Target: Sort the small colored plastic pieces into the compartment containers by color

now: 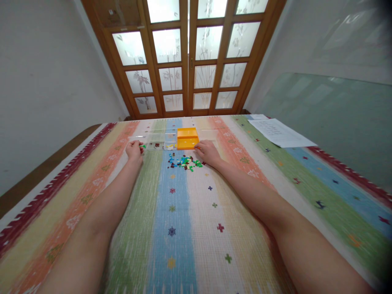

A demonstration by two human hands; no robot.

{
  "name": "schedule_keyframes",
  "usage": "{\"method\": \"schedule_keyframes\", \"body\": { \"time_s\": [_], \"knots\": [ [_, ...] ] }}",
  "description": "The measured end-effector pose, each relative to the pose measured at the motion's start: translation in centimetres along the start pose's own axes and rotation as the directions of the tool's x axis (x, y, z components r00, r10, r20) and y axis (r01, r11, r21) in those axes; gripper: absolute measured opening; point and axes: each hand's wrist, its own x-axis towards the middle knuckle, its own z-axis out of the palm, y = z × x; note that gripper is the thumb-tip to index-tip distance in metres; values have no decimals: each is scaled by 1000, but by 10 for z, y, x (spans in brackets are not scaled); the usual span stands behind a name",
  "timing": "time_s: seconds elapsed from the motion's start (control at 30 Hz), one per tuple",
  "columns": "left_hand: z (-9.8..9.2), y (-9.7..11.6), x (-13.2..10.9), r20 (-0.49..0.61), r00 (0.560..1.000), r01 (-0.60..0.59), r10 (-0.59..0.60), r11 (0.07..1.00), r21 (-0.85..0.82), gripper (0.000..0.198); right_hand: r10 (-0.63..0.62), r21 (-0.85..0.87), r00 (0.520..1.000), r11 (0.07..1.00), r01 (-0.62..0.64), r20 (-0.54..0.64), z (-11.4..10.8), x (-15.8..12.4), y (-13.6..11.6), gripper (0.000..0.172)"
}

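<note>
While both bare forearms lie stretched across the surface (284,171), which is covered by a cloth of many coloured stripes, the left hand (134,150) sits with its fingers curled in and its fingertips pinched on a small green piece (143,146). That piece is at the near left end of a clear tray (154,142) divided into compartments, a few of which hold tiny dark and pale bits. Just beside the clear tray, to its right, stands an orange tray (187,139), square and shallow. The right hand (207,152) rests knuckles up on the cloth, with its fingertips at the near right corner of the orange tray; its fingers are bent downward, and I cannot tell whether they grip anything. Between the two hands, just in front of the orange tray, lies a pile of small coloured pieces (183,162), mostly green, blue and dark red, loosely scattered on the blue stripe. Well apart, toward the far right edge, a sheet of paper (280,132) lies flat. Wooden doors (186,61) with frosted panes stand behind.
</note>
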Motion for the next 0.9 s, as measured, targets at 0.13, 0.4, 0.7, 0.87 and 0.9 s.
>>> {"method": "schedule_keyframes", "body": {
  "time_s": [0.13, 0.4, 0.7, 0.87, 0.9],
  "knots": [
    [1, 0, -3, 14, 1000, -3, 3, 1000, -26, 20, 5, -3, 1000, 1000, -5, -1, 0, 0, 1, 15],
    [7, 1, -23, 269, 919, -343, 287, 920, 190, 13, -12, -1, 1000, 1000, 12, 3, 0, 0, 2, 15],
    [15, 2, -66, 908, 312, -901, 279, 391, 189, 21, -2, -10, 1000, 1000, 2, 10, 1, 1, 1, 16],
    [19, 2, -74, 956, 162, -971, 244, 215, 109, 32, -2, -6, 1000, 1000, 2, 20, 1, 1, 2, 15],
    [20, 2, -75, 961, 148, -976, 231, 189, 105, 33, 0, -8, 1000, 1000, 0, 20, 1, 1, 2, 15]
  ]
}}
